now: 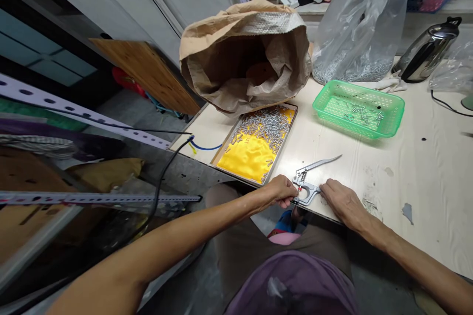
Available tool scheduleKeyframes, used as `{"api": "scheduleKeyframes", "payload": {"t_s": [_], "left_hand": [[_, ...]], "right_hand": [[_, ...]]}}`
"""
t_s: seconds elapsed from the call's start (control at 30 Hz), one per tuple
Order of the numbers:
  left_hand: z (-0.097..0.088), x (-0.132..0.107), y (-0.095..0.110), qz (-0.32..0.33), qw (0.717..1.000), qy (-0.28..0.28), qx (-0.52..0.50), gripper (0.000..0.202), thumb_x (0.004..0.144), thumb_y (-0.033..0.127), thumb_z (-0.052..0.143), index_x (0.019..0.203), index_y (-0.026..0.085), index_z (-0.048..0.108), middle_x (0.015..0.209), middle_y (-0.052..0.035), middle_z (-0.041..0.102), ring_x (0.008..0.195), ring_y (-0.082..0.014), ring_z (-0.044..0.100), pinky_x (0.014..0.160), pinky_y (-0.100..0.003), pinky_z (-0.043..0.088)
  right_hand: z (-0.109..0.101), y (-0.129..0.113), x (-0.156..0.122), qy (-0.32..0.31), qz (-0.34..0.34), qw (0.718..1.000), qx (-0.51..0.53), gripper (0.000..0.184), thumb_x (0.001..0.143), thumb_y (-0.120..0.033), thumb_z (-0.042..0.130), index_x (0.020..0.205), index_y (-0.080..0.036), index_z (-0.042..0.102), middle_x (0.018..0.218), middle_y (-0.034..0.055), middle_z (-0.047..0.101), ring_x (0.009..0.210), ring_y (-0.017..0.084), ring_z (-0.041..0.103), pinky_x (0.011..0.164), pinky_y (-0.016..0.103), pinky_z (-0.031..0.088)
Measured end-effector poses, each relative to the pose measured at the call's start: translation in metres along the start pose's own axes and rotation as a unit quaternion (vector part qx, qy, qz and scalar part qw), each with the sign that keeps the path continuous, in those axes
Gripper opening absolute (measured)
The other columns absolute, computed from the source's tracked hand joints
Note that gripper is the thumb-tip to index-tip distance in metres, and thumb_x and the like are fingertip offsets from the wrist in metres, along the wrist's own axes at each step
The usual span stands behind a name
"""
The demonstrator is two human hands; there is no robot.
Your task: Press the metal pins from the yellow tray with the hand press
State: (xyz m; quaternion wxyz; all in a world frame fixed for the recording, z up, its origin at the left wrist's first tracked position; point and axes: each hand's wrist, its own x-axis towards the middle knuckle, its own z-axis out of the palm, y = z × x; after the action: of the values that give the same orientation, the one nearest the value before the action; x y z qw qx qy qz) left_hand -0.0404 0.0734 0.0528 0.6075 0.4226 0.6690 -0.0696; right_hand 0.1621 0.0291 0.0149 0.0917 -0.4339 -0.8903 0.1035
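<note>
Pliers [313,190], any markings unreadable, lie with left hand [281,191] pinching their nose, right hand [342,203] holding a handle.

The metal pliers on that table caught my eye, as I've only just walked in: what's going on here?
A person has both hands at the metal pliers. The left hand is at the jaw end, fingers pinched together; whether they hold a piece is unclear. The right hand is at the lower handle, and the handles stand apart. A tray with many small metal pieces on yellow cloth lies nearby; a green basket holds fewer.
</note>
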Motion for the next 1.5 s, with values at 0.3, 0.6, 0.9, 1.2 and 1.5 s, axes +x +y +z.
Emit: {"api": "scheduleKeyframes", "payload": {"t_s": [0.3,0.6,0.9,1.2,1.5], "left_hand": [[-0.004,-0.002,0.002,0.014,1.0,-0.013,0.011,0.022,0.076,0.012,0.059,0.055,0.013,0.052,0.036,0.0074,0.046,0.033,-0.0051,0.045,0.038,-0.015,0.035],[-0.003,-0.002,-0.001,0.018,1.0,-0.016,0.002,0.021,0.075,0.018,0.062,0.056,0.014,0.053,0.038,0.0075,0.047,0.034,-0.0054,0.046,0.041,-0.016,0.038],[-0.005,0.005,-0.012,0.027,0.999,-0.032,0.006,0.021,0.08,0.024,0.06,0.062,0.014,0.056,0.041,0.006,0.049,0.037,-0.0069,0.049,0.044,-0.017,0.04],[0.024,-0.005,0.004,0.371,0.8,0.22,0.417,0.026,0.085,0.033,0.058,0.105,0.016,0.056,0.113,-0.0113,0.056,0.107,-0.0247,0.052,0.083,-0.034,0.047],[0.029,0.021,0.023,0.421,0.728,0.14,0.523,0.048,0.083,0.035,0.061,0.122,0.012,0.044,0.113,-0.0117,0.054,0.106,-0.0271,0.047,0.084,-0.039,0.044]], "right_hand": [[-0.004,-0.002,0.004,-0.022,0.0,1.0,-0.004,0.017,0.088,-0.01,0.041,0.083,-0.019,0.053,0.079,0.0037,0.054,0.073,0.016,0.048,0.062,0.027,0.036],[-0.02,0.027,0.018,-0.011,0.022,0.998,-0.064,0.065,0.071,-0.054,0.067,0.123,-0.018,0.05,0.13,0.0178,0.048,0.115,0.034,0.044,0.085,0.043,0.039],[-0.023,0.037,0.028,-0.032,0.019,0.997,-0.07,0.082,0.06,-0.06,0.072,0.122,-0.011,0.05,0.106,0.0166,0.06,0.099,0.032,0.052,0.084,0.045,0.04],[-0.017,0.028,0.02,-0.016,0.021,0.999,-0.03,0.042,0.071,-0.034,0.072,0.104,-0.013,0.056,0.092,0.0111,0.057,0.088,0.027,0.05,0.073,0.037,0.043],[-0.016,0.028,0.009,-0.019,0.032,0.999,0.003,0.035,0.073,-0.027,0.069,0.103,-0.016,0.056,0.092,0.0094,0.056,0.086,0.025,0.051,0.073,0.036,0.045]]}}
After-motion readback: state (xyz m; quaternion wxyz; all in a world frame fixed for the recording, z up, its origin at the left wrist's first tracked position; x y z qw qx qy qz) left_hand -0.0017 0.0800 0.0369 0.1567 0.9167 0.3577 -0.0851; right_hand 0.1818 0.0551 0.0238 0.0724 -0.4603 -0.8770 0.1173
